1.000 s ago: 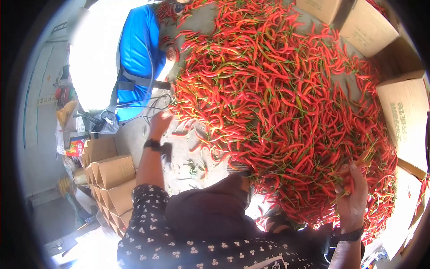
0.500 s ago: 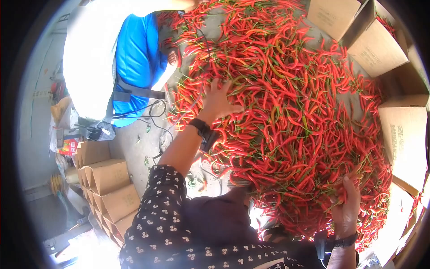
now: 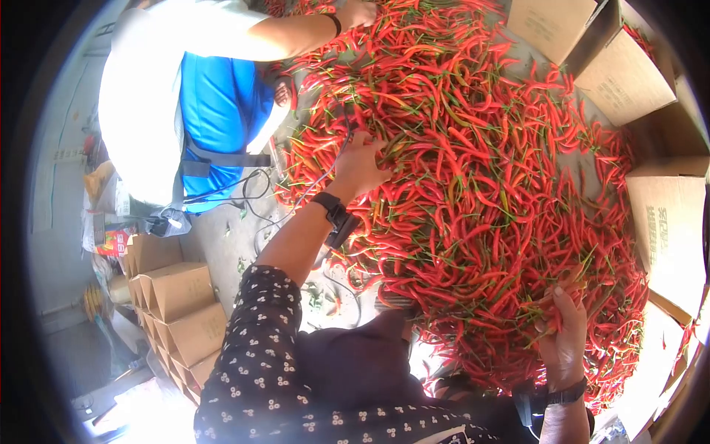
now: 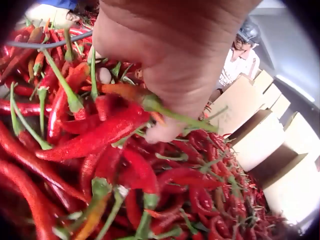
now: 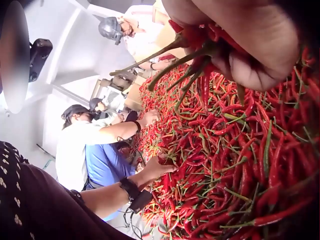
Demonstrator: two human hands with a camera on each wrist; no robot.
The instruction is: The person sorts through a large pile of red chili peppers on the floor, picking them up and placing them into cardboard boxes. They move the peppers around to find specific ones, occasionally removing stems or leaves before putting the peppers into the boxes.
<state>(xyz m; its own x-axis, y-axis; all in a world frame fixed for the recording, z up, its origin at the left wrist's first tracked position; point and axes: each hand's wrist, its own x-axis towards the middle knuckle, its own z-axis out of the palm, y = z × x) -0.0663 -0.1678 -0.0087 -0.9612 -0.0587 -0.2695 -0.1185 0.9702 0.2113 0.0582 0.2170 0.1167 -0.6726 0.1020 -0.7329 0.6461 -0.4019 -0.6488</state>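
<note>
A wide heap of red chili peppers (image 3: pixel 458 170) with green stems covers the floor. My left hand (image 3: pixel 360 169) is down on the heap's left part, fingers curled at the peppers. In the left wrist view, an orange-red chili pepper (image 4: pixel 125 91) with a long green stem lies between the thumb and the fingers; the fingertips are partly hidden. My right hand (image 3: pixel 566 337) grips a small bunch of chili peppers over the heap's near right side. Several green stems (image 5: pixel 187 65) of that bunch stick out of the fist in the right wrist view.
A person in a white shirt (image 3: pixel 148 111) and blue trousers sits at the left, reaching into the heap. Cardboard boxes (image 3: pixel 669 229) line the right edge; more boxes (image 3: pixel 181 292) are stacked at lower left. A cable (image 3: pixel 255 196) lies on the floor. Another person (image 5: pixel 137 37) is across the heap.
My left hand has reached from the bare floor forward and right onto the heap, and its spread fingers have curled. My right hand keeps its bunch. The other person's arm has extended over the heap.
</note>
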